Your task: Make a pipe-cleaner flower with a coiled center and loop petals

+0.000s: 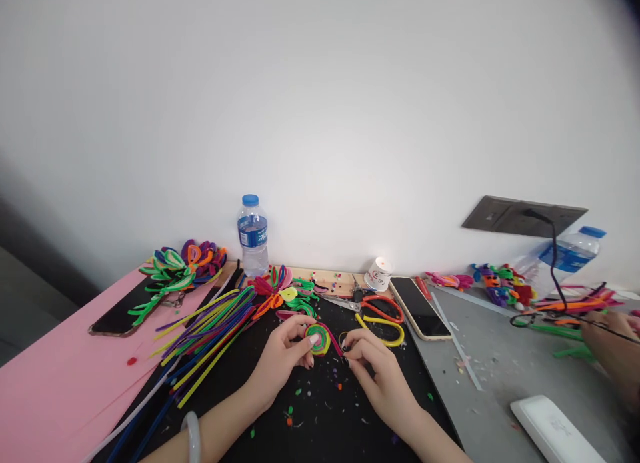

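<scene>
Between the thumb and fingers of my left hand [291, 346] is a flat coil of pipe cleaner [316, 341], green, yellow and pink in rings. From its edge a dark pink pipe cleaner end [333, 338] runs to the right. My right hand [373, 366] pinches that loose end with its fingertips. Behind my hands lie a pipe cleaner flower [273, 289] and scissors [383, 309] with orange and yellow handles. A bundle of straight pipe cleaners [210, 336] rests left of my left hand.
Small scraps dot the black mat [320, 423]. A water bottle [253, 239] and a paper cup [379, 274] stand by the wall. Phones lie at left [117, 309] and right [423, 307]. Another person's hand [610, 336] is at far right, near a white box [555, 426].
</scene>
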Available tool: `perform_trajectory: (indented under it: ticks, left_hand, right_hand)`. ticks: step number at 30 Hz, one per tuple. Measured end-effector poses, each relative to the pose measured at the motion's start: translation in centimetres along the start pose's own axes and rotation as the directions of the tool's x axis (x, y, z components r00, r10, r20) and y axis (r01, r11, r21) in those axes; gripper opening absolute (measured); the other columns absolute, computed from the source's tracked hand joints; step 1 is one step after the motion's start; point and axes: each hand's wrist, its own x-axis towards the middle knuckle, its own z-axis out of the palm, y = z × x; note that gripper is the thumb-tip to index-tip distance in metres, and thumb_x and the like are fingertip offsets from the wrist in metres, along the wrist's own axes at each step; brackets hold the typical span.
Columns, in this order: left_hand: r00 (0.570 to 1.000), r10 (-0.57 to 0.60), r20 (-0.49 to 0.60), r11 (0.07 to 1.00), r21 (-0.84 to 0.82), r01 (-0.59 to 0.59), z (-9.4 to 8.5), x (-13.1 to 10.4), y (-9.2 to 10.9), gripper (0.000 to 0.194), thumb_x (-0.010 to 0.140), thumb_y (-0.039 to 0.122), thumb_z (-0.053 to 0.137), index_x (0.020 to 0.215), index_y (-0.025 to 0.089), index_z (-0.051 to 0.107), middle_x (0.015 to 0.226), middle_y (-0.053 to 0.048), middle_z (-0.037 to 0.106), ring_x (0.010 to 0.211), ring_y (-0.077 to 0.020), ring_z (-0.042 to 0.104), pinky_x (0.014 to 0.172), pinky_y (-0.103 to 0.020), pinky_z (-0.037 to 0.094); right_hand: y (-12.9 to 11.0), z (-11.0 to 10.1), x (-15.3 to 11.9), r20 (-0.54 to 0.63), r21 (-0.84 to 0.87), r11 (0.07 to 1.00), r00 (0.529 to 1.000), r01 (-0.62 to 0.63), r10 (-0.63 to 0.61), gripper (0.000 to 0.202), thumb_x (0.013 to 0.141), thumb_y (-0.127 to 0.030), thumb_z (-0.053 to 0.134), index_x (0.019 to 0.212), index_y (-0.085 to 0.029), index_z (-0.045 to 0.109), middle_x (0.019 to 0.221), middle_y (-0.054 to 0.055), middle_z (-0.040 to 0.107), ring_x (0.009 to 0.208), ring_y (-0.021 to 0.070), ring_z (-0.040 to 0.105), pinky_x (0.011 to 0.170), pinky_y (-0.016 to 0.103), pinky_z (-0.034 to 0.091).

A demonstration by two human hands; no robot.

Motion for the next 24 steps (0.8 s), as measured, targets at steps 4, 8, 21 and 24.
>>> perform_trajectory:
  ticks: [4,8,21,24]
  left_hand:
    - [1.000,0.013,-0.006,1.000,-0.017,-0.013,0.0,0.0,-0.3,0.030,0.071,0.033,0.067,0.095,0.019,0.056,0.071,0.002,0.059,0.048,-0.0072,0.051,0.048,-0.020,0.041]
    - [1.000,0.012,-0.004,0.999,-0.033,-0.012,0.1,-0.1,-0.4,0.031,0.072,0.033,0.066,0.096,0.019,0.055,0.072,0.002,0.059,0.048,-0.0072,0.051,0.049,-0.020,0.041]
    - [1.000,0.023,-0.012,0.998,-0.063,-0.024,0.5,-0.4,-0.8,0.028,0.076,0.028,0.063,0.099,0.021,0.049,0.069,0.005,0.056,0.049,-0.0066,0.051,0.049,-0.019,0.040]
    - [1.000,0.024,-0.009,0.997,-0.070,-0.024,0.5,-0.4,-1.1,0.028,0.077,0.028,0.062,0.100,0.021,0.049,0.070,0.004,0.056,0.050,-0.0070,0.051,0.049,-0.019,0.040]
  right_hand:
    - [-0.1,0.3,-0.1,-0.002,-0.012,1.000,1.000,0.008,-0.009,0.016,0.083,-0.009,0.043,0.072,-0.020,0.048,0.089,0.005,0.054,0.078,0.0165,0.054,0.067,0.027,0.044]
    - [0.0,0.6,-0.3,0.002,-0.015,1.000,1.000,0.015,-0.015,0.017,0.082,-0.007,0.043,0.072,-0.020,0.048,0.089,0.005,0.053,0.077,0.0160,0.054,0.066,0.027,0.044]
    - [-0.1,1.4,-0.4,-0.027,-0.031,0.999,0.999,0.023,-0.023,0.017,0.083,-0.007,0.043,0.072,-0.020,0.048,0.091,0.005,0.053,0.080,0.0163,0.055,0.068,0.026,0.045]
    - [-0.1,1.6,-0.4,-0.041,-0.037,0.999,0.998,0.038,-0.039,0.017,0.083,-0.008,0.044,0.073,-0.020,0.049,0.091,0.005,0.054,0.078,0.0158,0.056,0.066,0.025,0.046]
